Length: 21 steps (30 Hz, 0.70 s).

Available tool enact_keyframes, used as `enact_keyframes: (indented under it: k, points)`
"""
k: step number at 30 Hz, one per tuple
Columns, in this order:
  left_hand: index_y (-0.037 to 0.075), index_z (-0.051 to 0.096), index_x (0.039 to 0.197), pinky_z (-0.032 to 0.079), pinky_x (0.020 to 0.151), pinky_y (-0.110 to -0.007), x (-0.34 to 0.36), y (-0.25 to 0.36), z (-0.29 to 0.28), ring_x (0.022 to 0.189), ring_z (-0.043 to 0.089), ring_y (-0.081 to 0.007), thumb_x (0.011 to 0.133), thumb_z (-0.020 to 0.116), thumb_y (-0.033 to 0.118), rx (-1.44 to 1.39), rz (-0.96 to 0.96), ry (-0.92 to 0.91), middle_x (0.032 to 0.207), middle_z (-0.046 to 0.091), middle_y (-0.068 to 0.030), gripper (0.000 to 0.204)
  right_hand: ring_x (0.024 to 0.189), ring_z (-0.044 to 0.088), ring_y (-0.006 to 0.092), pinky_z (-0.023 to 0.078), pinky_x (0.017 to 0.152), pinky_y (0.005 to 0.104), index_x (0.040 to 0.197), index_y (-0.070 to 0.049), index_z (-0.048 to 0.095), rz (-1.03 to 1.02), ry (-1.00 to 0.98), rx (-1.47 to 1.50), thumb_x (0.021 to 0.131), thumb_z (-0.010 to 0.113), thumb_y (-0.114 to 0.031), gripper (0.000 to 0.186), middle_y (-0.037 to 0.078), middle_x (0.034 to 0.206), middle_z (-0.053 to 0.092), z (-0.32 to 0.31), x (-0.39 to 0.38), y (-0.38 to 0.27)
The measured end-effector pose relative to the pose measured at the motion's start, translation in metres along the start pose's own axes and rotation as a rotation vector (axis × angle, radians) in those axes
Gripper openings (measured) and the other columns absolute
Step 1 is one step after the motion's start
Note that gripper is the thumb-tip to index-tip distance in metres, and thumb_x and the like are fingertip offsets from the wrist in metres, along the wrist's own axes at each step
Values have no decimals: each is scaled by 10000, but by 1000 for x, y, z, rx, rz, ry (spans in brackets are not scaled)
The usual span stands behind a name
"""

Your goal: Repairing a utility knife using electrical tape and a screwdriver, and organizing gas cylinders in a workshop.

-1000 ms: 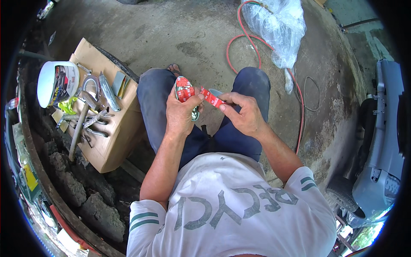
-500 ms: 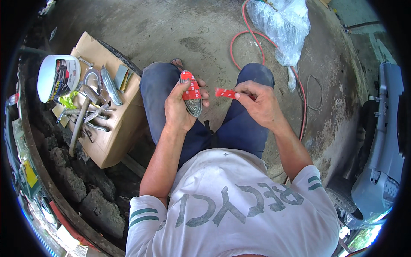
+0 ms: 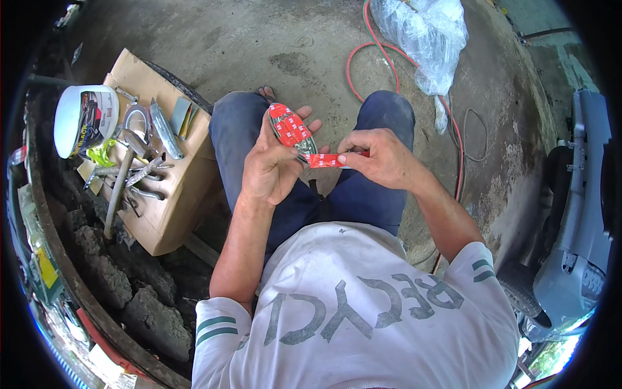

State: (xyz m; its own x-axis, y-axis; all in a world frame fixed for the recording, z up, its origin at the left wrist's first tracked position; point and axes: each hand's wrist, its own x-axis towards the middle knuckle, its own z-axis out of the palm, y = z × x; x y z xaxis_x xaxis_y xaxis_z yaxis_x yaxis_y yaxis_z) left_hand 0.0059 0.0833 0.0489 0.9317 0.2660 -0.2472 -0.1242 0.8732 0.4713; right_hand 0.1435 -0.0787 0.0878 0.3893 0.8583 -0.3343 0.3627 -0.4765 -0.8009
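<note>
My left hand (image 3: 271,165) holds an oval dark emblem-like piece (image 3: 289,128), its face up and largely covered with red-backed tape. The thumb rests near its lower end, and the other fingers reach behind and past its right side. My right hand (image 3: 379,159) pinches a short strip of red-backed tape (image 3: 326,161) between thumb and fingers. The strip's left end meets the lower edge of the oval piece, beside my left fingertips; whether it sticks there I cannot tell.
Left of me stands a cardboard box (image 3: 184,194) carrying a hammer (image 3: 120,188), a utility knife (image 3: 166,133), a tape roll (image 3: 137,122) and a white tub (image 3: 84,123). Ahead right lie a red hose (image 3: 350,68) and clear plastic wrap (image 3: 421,39). A grey bumper (image 3: 576,214) stands far right.
The oval piece has tilted in my left hand, and its thumb has slid down toward the lower end. My right hand has brought the tape strip leftward and down against the piece.
</note>
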Motion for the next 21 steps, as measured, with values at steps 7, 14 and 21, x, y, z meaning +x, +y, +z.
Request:
enact_keyframes:
  k: [7, 14, 21]
  points:
    - [163, 219, 1412, 456, 953, -582, -2, -1, -4, 1288, 414, -344, 628, 482, -179, -22, -3, -44, 1395, 348, -155, 895, 575, 558, 164, 425, 550, 323, 885, -20, 669, -76, -17, -83, 830, 649, -163, 155, 116, 658, 610, -5, 9, -10]
    - [139, 197, 1419, 464, 957, -561, 0, 1, 1, 1266, 439, -348, 641, 468, -203, 34, 8, -25, 1396, 342, -169, 891, 613, 612, 255, 453, 577, 365, 888, -25, 673, -117, -36, -195, 808, 648, -173, 170, 146, 689, 629, -7, 14, -14]
    - [121, 169, 1432, 484, 960, -509, -1, -1, 3, 1239, 468, -340, 653, 422, -229, 80, 5, -11, 1392, 351, -173, 891, 652, 627, 291, 463, 595, 379, 873, -23, 670, -96, -53, -240, 803, 640, -182, 176, 159, 714, 634, -10, 15, -19]
